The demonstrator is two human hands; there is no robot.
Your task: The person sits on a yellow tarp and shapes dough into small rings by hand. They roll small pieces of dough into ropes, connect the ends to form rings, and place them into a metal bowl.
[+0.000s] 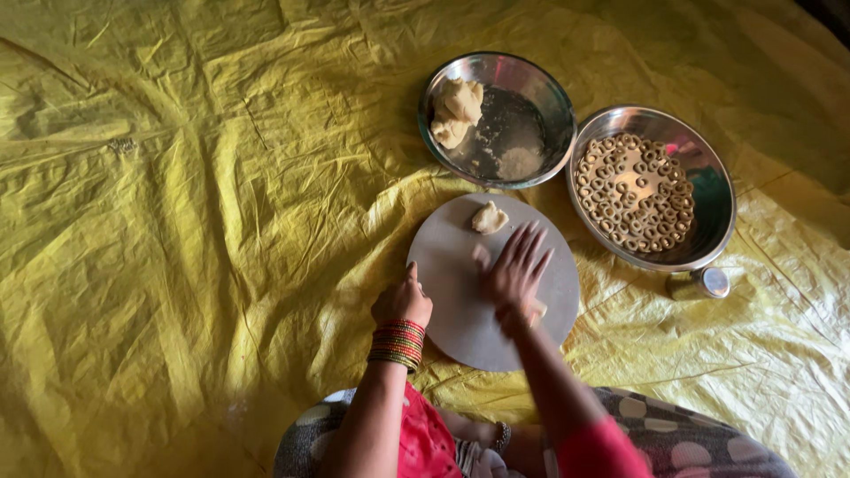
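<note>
Both forearms reach away from the person toward the far side of the scene, close together near the middle. The left hand (403, 301) is curled into a loose fist, knuckles up, its wrist ringed by a stack of red and gold bangles (397, 343). The right hand (515, 276) lies flat and palm down, just to the right of the left, its fingers (531, 248) spread and pointing far and slightly right. The right forearm slants in from the near right, with a red sleeve (602, 451) at the upper arm.
</note>
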